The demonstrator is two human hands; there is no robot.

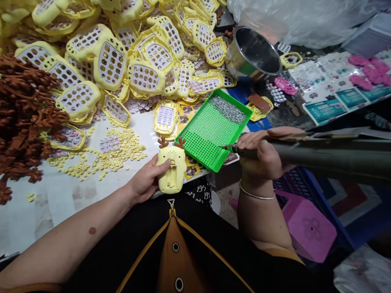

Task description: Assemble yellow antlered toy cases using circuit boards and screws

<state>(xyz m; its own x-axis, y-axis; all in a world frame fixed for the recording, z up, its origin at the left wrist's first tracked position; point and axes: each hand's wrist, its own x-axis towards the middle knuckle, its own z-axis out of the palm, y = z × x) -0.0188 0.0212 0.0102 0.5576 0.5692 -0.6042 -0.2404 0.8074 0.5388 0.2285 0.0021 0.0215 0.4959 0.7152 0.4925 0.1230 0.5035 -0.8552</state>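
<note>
My left hand (148, 177) grips a yellow toy phone (173, 162) by its side, thumb across its back. Two brown antlers stick up from its top, and an open battery compartment shows in its lower half. My right hand (264, 152) is wrapped round a power screwdriver (293, 154) with a long dark body. The screwdriver's tip reaches over the near part of a green perforated tray (201, 122). Small silver screws (227, 109) lie heaped at the tray's far end. A half-built yellow shell (165, 117) with a pale keypad rests left of the tray.
Yellow shells (146, 75) pile up across the back. Brown antler parts (27, 110) heap at the left, with small yellow rings (122, 152) nearby. A metal pot (256, 51) stands behind the tray. A pink stool (308, 228) sits below right.
</note>
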